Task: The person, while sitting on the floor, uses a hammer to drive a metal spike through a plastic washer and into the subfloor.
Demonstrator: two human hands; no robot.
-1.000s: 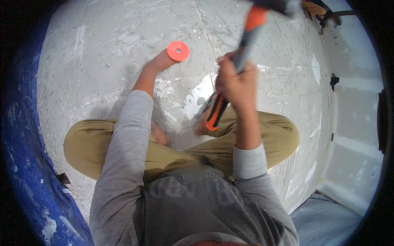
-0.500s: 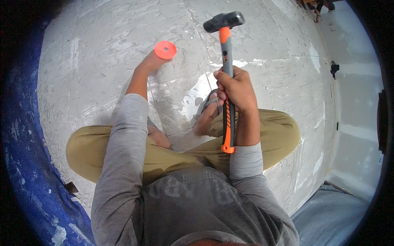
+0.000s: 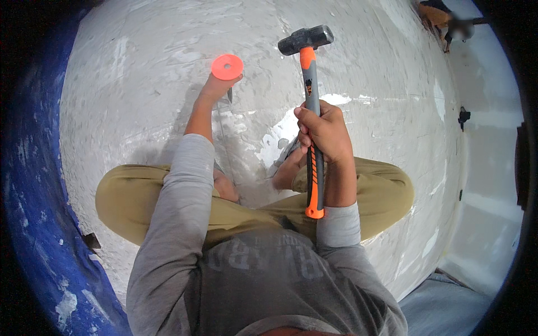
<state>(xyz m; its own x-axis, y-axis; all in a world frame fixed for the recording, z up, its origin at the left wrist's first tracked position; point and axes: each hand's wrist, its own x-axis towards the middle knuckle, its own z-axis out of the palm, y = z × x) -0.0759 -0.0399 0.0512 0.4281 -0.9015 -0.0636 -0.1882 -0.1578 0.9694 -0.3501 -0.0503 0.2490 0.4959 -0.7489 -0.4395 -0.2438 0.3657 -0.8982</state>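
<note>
Chisel: a chisel-like tool (image 3: 230, 96) is held inside the fingers of the left hand (image 3: 216, 87); its dark, pointed end is seen just below them, and whether the floor (image 3: 162, 61) is touched by it cannot be told.
Orange guard: the round guard (image 3: 227, 66) is set directly above the left fingers, its face turned up, with a small grey spot at its centre.
Left fingers: they are curled closed around the chisel-like tool, though most of them are hidden by the guard and the tightness of the hold cannot be judged.
Hammer: the hammer (image 3: 310, 92) is held to the right of the left fingers; its black head (image 3: 306, 40) is carried beyond the right fingers, its orange butt on their near side.
Right fingers: the handle is gripped near its middle by the right hand (image 3: 332, 137), fingers wrapped closed around it.
Progress: both tools are in hand, but head and guard are apart, so no blow is being landed; rough ridges are left on the floor beyond the fingers, and how much has been worked cannot be told.
Pale patch: a whiter patch (image 3: 278, 137) is seen between the two hands, nearer the body than the left fingers.
Blue sheet: it (image 3: 33, 185) is spread well to the left of both hands.
</note>
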